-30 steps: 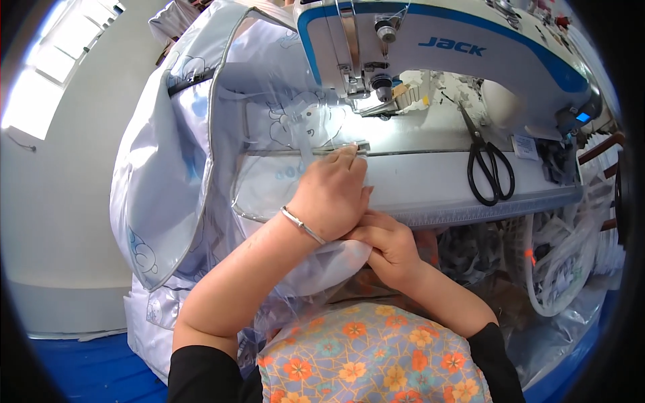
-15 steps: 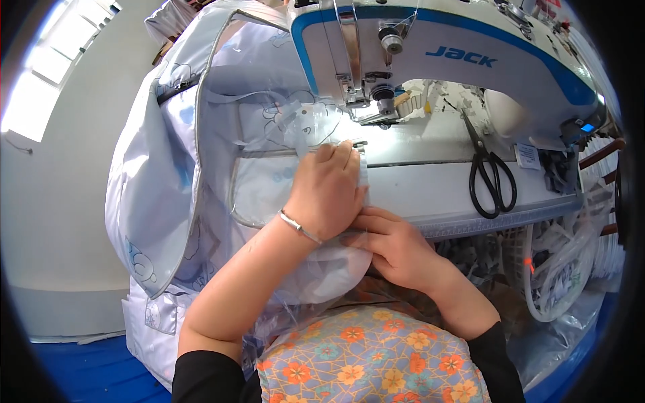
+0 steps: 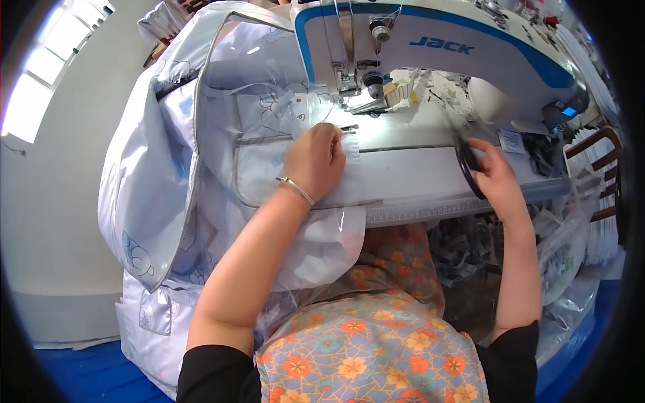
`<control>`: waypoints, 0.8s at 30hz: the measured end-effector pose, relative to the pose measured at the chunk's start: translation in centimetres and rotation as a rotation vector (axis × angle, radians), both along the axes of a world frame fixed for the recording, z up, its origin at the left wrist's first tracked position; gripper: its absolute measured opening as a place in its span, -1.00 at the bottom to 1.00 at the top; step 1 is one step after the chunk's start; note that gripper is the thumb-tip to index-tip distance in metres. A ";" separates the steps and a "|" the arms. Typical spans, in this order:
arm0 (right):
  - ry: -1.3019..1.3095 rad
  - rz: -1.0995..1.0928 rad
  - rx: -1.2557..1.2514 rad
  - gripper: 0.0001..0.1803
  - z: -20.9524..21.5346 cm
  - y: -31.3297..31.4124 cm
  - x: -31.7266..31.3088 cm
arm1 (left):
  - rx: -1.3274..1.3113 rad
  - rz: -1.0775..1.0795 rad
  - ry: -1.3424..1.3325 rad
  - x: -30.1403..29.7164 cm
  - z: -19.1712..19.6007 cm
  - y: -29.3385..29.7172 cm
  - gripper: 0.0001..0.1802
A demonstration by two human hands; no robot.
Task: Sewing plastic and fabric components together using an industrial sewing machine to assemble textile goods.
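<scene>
My left hand, with a bracelet at the wrist, is closed with curled fingers at the edge of a pale fabric piece with grey piping. A dark zipper end or similar small strip pokes out just beyond its fingertips. Over the right side of the table, my right hand grips black-handled scissors; their blades are blurred by motion. The white and blue sewing machine stands ahead, its needle and presser foot lit, beyond my left hand.
Bulky printed pale fabric drapes over the table's left side. A ruler strip runs along the table's front edge. Small scraps lie behind the needle, beside a small white label at right. Clear plastic bags hang at lower right.
My right hand has left the fabric beside my left hand, moved right and taken hold of the scissors, which are now lifted and turned. My left hand stays at the fabric, its fingers more curled.
</scene>
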State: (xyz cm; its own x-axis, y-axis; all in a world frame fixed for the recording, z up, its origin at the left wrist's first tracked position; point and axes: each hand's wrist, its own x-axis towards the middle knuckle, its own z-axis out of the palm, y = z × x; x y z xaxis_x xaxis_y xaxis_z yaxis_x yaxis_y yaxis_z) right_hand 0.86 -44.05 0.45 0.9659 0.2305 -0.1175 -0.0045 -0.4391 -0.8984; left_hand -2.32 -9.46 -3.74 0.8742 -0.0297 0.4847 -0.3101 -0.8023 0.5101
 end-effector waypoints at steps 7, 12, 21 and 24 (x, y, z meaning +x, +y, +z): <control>0.654 0.227 0.275 -0.30 3.2 10.2 -2.2 | -0.172 -0.008 -0.024 0.1 0.2 0.2 -0.87; 0.563 0.194 0.095 -0.27 2.9 14.3 -2.6 | -0.215 0.032 0.060 0.1 0.5 0.1 -0.87; 0.455 0.101 0.146 -0.35 1.7 17.5 -3.9 | -0.238 0.021 0.081 0.3 0.5 0.4 -0.86; 0.407 0.110 0.154 -0.38 0.8 17.1 -4.1 | -0.216 0.023 0.089 0.4 0.5 0.3 -0.85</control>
State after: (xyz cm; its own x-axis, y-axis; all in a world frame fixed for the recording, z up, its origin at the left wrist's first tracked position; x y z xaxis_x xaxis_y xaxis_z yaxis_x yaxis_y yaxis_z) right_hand -3.23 -26.97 1.26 0.8172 0.3737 -0.4388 -0.3317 -0.3178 -0.8882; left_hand -1.88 -9.20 -3.26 0.9132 0.0870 0.3981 -0.2386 -0.6779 0.6953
